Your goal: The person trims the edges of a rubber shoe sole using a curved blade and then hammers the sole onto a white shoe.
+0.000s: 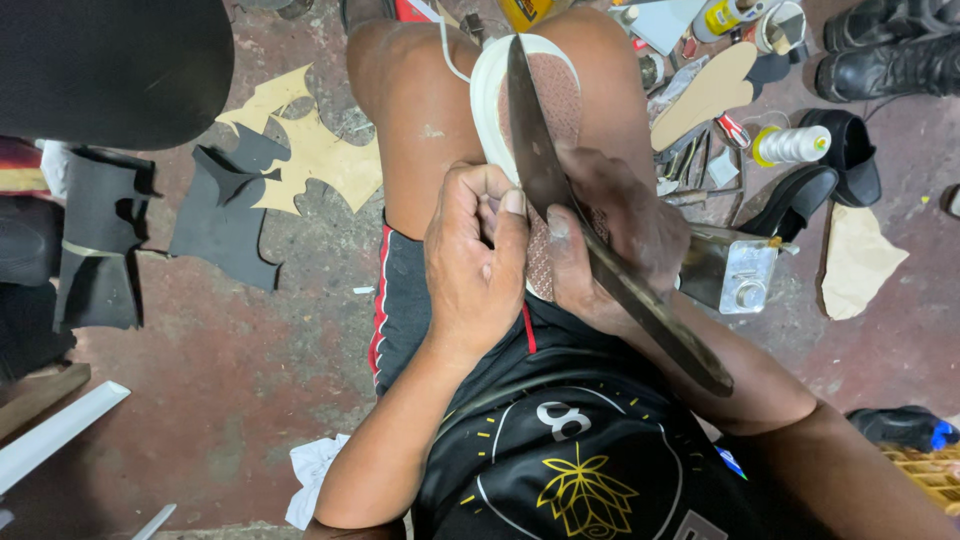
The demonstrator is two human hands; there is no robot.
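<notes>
A white-rimmed shoe sole [535, 100] is braced on the lap, pinched closed at its edge by the left hand [475, 255] for steadiness, while a long knife [580, 215] is gripped fully by the right hand [625, 235], blade laid along the rim.

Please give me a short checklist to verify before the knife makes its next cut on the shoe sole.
1. Left hand holds the shoe sole firmly: ok.
2. Right hand grips the knife: ok.
3. Left thumb away from the blade: not ok, it lies right beside it.
4. Sole supported on the knee: ok.
5. Blade sharpness: cannot tell.
</notes>
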